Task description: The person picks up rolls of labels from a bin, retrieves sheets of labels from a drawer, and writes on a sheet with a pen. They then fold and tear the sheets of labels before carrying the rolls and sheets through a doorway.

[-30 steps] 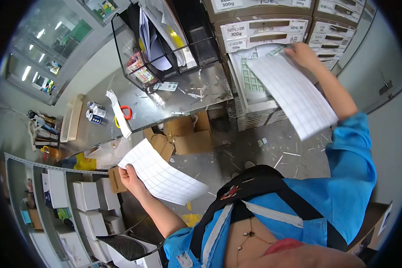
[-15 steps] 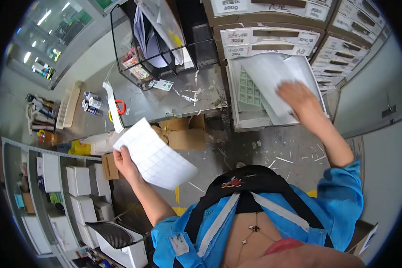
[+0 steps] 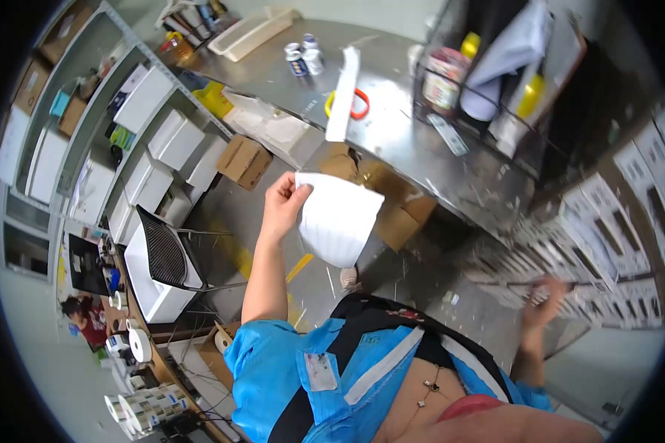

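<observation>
My left hand (image 3: 282, 207) pinches a white paper sheet (image 3: 338, 225) by its upper left corner. The sheet hangs over the floor, slightly curved, with faint lines across it. Off to the right, my right hand (image 3: 545, 301) is smeared by motion in front of the stacked drawers (image 3: 606, 214), whose fronts carry white labels. Its fingers are too blurred to read. On the metal table (image 3: 399, 140) beyond the sheet lie a white paper strip (image 3: 343, 96) and scissors (image 3: 360, 105) with red and yellow handles.
A black wire rack (image 3: 524, 133) with papers and a jar (image 3: 443, 77) stands on the table. Small bottles (image 3: 303, 57) sit farther back. Cardboard boxes (image 3: 403, 214) are under the table. Shelves with white bins (image 3: 174, 140), a chair (image 3: 166, 251) and a distant person (image 3: 89, 321) are at left.
My view has swung left. My right hand has left the papers in the pulled-out drawer, which no longer shows pulled out. My left hand still holds its sheet.
</observation>
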Action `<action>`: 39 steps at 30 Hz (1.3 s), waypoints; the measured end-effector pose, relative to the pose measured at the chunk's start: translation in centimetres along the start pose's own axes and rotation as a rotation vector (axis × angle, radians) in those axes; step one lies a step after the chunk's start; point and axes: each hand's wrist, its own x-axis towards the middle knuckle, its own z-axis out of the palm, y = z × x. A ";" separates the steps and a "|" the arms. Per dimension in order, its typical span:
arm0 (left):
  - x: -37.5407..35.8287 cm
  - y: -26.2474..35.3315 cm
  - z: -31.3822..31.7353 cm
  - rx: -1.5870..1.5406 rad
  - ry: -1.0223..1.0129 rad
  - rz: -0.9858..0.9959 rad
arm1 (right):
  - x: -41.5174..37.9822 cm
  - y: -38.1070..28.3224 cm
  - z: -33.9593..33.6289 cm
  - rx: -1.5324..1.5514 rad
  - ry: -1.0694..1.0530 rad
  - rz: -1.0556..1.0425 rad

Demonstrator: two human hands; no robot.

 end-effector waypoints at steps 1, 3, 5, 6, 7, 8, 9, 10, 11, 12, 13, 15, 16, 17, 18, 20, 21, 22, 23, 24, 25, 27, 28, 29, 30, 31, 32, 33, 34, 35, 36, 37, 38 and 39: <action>0.3 0.1 -1.6 0.001 0.024 0.014 | -1.5 -2.8 2.1 0.079 -0.433 0.114; 0.6 0.1 -5.0 0.022 0.045 0.007 | -6.1 -4.1 8.7 0.240 -1.355 0.691; 1.4 -1.2 -8.8 0.007 0.084 0.004 | -15.9 1.8 19.6 0.422 -1.487 0.583; 2.1 -1.9 -10.9 -0.008 0.106 -0.009 | -22.3 3.2 23.6 0.680 -1.153 0.025; 2.8 -2.7 -12.8 -0.006 0.116 -0.001 | -24.9 2.5 30.1 0.881 -0.748 -0.498; 3.8 -3.8 -14.9 0.009 0.125 0.013 | -23.5 0.9 32.7 0.892 -0.741 -0.490; 5.4 -4.6 -17.1 0.014 0.134 0.015 | -20.7 -1.7 35.4 0.802 -1.233 -0.075; 7.0 -5.1 -19.3 0.015 0.146 0.020 | -16.8 -4.5 37.8 0.654 -1.686 0.371; 9.0 -4.3 -21.3 0.079 0.203 0.060 | -10.3 -10.1 38.9 0.563 -1.725 0.349; 11.4 -3.9 -23.3 -0.035 0.259 0.047 | -4.9 -15.2 39.6 0.466 -1.766 0.323; 14.3 -3.4 -25.4 -0.089 0.353 0.004 | -1.0 -19.5 40.3 0.397 -1.787 0.227; 20.7 -3.8 -29.7 -0.204 0.510 0.027 | -1.1 -20.6 44.1 0.395 -1.823 0.059; 24.3 -5.5 -32.0 -0.260 0.571 0.092 | -1.1 -20.9 46.4 0.405 -1.853 -0.011; 27.7 -7.0 -34.0 -0.181 0.612 0.055 | -0.7 -21.6 48.4 0.415 -1.863 -0.027; 30.8 -8.6 -35.4 -0.106 0.654 0.017 | -0.2 -22.1 50.3 0.454 -1.900 -0.003; 36.6 -10.5 -36.4 -0.040 0.700 -0.021 | 1.7 -24.0 54.0 0.494 -1.931 0.001; 40.0 -12.7 -36.8 -0.084 0.728 0.016 | 2.7 -25.0 55.2 0.510 -1.922 0.031; 42.8 -15.1 -37.2 -0.133 0.752 0.052 | 3.5 -25.6 56.5 0.522 -1.913 0.065; 44.5 -16.2 -37.5 -0.135 0.754 0.060 | 3.8 -25.4 58.3 0.553 -1.900 0.111; 45.8 -17.5 -37.8 0.133 0.756 0.105 | 2.0 -24.2 61.0 0.552 -1.899 0.108; 46.6 -18.2 -38.2 0.399 0.753 0.151 | -0.7 -22.1 64.4 0.652 -1.844 0.156; 42.7 -14.8 -38.3 0.764 0.653 0.407 | 2.9 -21.0 67.3 0.730 -1.795 0.162; 39.4 -13.7 -38.1 0.727 0.427 0.453 | 3.9 -20.4 71.4 0.714 -1.800 0.129; 35.7 -13.8 -37.5 0.367 0.163 0.148 | 4.7 -20.4 73.9 0.709 -1.807 0.106; 32.6 -13.4 -37.7 0.534 -0.206 -0.057 | 6.0 -21.0 76.1 0.702 -1.813 0.082; 29.2 -18.9 -38.2 0.480 -0.507 -0.030 | 7.3 -21.8 78.0 0.695 -1.816 0.062; 27.1 -18.2 -38.4 0.544 -0.871 -0.454 | 8.4 -22.5 79.6 0.685 -1.820 0.050; 23.4 -29.2 -39.9 0.420 -1.145 0.031 | 9.3 -23.3 80.9 0.675 -1.824 0.041; 19.0 -34.9 -40.6 0.139 -0.943 -0.091 | 10.1 -24.1 82.1 0.663 -1.824 0.037; 20.0 -34.9 -41.6 0.139 -0.940 -0.089 | 10.9 -24.8 83.4 0.648 -1.821 0.036; 21.4 -34.8 -42.6 0.155 -0.942 -0.097 | 11.7 -25.5 84.6 0.633 -1.813 0.038; 25.8 -35.5 -39.7 0.167 -0.944 -0.111 | 12.1 -26.4 85.4 0.618 -1.809 0.045; 28.0 -35.0 -40.4 0.169 -0.950 -0.137 | 11.6 -27.3 85.7 0.608 -1.815 0.066; 29.2 -35.4 -38.9 0.172 -0.963 -0.162 | 11.0 -28.4 85.8 0.599 -1.815 0.092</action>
